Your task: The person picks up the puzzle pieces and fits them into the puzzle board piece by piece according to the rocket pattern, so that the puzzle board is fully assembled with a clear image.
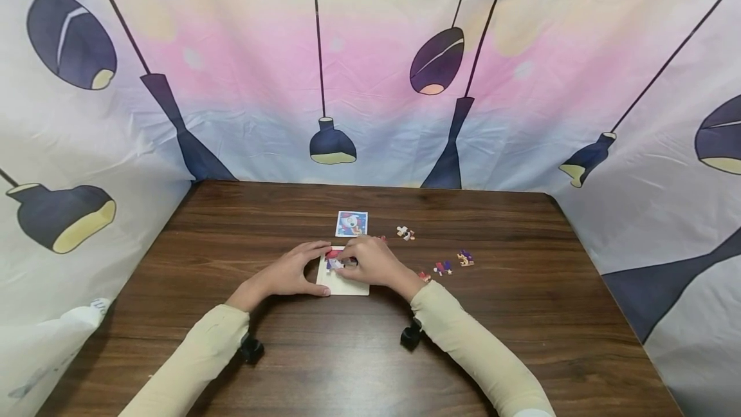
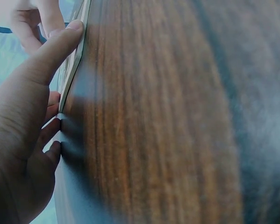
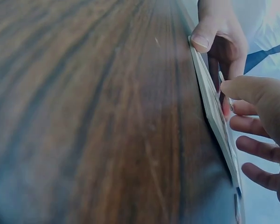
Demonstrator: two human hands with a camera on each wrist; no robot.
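A pale square puzzle tray [image 1: 350, 287] lies on the table, with red and purple puzzle pieces [image 1: 332, 261] fitted in its upper left part. My left hand [image 1: 289, 272] holds the tray's left side, its thumb at the near corner and its fingers at the far edge. Over the tray, my right hand [image 1: 373, 262] pinches a small thin puzzle piece [image 3: 221, 77] between thumb and forefinger. In the right wrist view that piece stands tilted close over the tray, and the other fingers are spread loosely. The right hand hides part of the tray.
Behind the tray lies a square picture card [image 1: 351, 224] with a cartoon figure. Loose puzzle pieces sit in small groups to the right, some pale [image 1: 405, 233], others purple and red [image 1: 442, 268] or purple and orange [image 1: 466, 258]. Printed cloth [image 1: 260, 114] surrounds the wooden table [image 1: 324, 352].
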